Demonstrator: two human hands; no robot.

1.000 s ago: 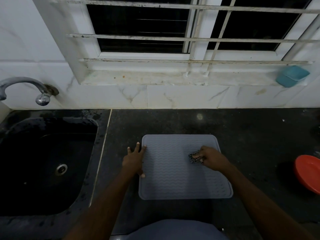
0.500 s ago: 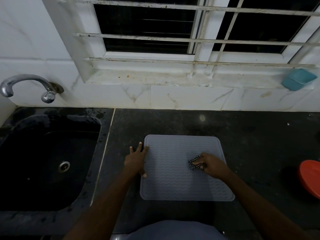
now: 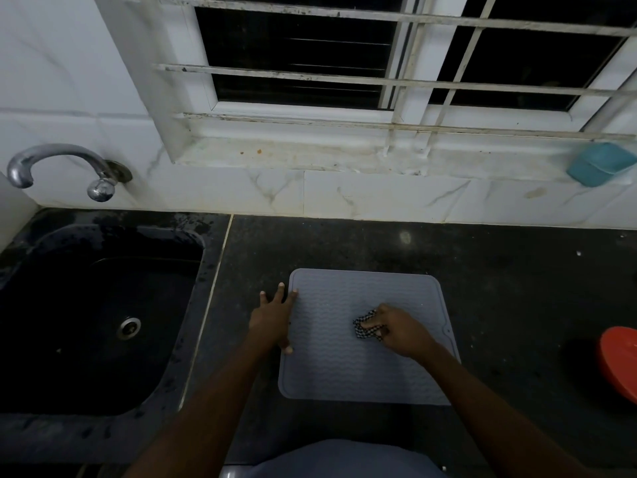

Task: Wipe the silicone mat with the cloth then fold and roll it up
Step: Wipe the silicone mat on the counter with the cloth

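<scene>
Grey mat (image 3: 348,370) lies flat on the dark counter (image 3: 499,288), just right of the sink (image 3: 103,305). Left hand (image 3: 272,322): fingers spread straight, pressing the mat's left edge. Right hand (image 3: 396,331): fingers curled round a small checked cloth (image 3: 365,328) (bunched up), pressed on the mat's right half. 1 red bowl (image 3: 620,363) at far right.

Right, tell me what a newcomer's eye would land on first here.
The grey mat lies flat, pale against the dark counter. The right hand holds a checked cloth on it while the left hand rests on its left edge. Further left, a black sink sits under a steel tap.
</scene>
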